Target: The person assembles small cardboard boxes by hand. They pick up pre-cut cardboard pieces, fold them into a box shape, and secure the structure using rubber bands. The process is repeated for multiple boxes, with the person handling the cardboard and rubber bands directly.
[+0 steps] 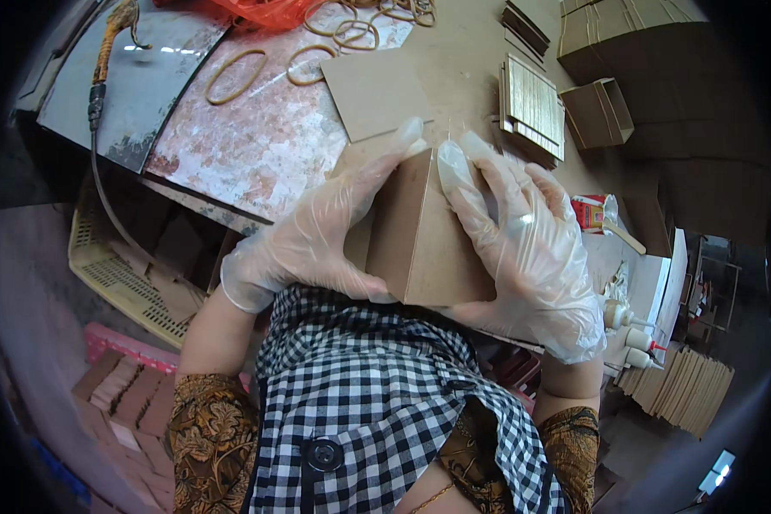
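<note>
Between my two hands stands a brown cardboard box (450,244), one folded corner edge turned toward me, near the table's front edge. My left hand (313,227), in a clear plastic glove, grips its left face with the thumb low and the fingers reaching up to the far end. On the right face presses my right hand (531,244), gloved the same way, its fingers bent over the upper part. The box's inside is hidden. Just beyond it lies a flat cardboard sheet (377,94).
Rubber bands (236,79) and a red plastic bag (274,10) lie at the back. Far left is a tool with a wrapped handle (107,51). To the right are stacked panels (533,109), an open box (608,111), a red container (589,214) and white bottles (638,338). A yellow crate (128,291) sits lower left.
</note>
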Demonstrator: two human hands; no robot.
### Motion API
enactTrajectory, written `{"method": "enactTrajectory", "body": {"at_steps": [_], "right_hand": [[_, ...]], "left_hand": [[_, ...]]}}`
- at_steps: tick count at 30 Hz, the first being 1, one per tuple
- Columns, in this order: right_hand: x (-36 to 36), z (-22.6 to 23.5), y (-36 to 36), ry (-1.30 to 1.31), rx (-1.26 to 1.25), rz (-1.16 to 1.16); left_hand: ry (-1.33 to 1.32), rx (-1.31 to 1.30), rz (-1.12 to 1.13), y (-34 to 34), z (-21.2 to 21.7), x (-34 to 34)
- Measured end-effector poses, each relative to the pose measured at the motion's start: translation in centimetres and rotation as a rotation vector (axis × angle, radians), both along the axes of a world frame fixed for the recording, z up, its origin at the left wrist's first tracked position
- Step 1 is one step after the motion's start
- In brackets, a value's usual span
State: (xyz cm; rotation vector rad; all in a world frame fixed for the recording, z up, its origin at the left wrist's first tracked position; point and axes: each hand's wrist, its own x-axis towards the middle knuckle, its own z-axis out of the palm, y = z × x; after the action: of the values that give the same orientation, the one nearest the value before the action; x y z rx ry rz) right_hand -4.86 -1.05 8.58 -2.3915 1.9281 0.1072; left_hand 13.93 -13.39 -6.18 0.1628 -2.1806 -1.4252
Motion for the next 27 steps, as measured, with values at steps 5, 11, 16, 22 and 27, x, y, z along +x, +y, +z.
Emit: {"method": "enactTrajectory", "body": {"at_steps": [5,11,16,22,27], "right_hand": [[0.3,-0.1,0.3,0.016,0.006,-0.056],[-0.1,-0.6,1.0,-0.056,-0.057,-0.070],[-3.3,-2.4,3.8,-0.402,-0.472,-0.045],[-5.8,-7.1,7.0,-0.870,-0.656,-0.194],[-5.5,-7.6,9.1,-0.924,-0.330,-0.313]], "left_hand": [[-0.052,0.084,-0.018,0.3,0.1,0.1],[-0.008,0.183,-0.034,0.6,0.5,0.6],[-0.050,0.014,0.020,0.3,3.1,1.3],[-0.021,-0.218,0.022,0.3,7.7,-0.8],[-0.226,-0.618,-0.135,-0.1,11.8,-4.3]]}}
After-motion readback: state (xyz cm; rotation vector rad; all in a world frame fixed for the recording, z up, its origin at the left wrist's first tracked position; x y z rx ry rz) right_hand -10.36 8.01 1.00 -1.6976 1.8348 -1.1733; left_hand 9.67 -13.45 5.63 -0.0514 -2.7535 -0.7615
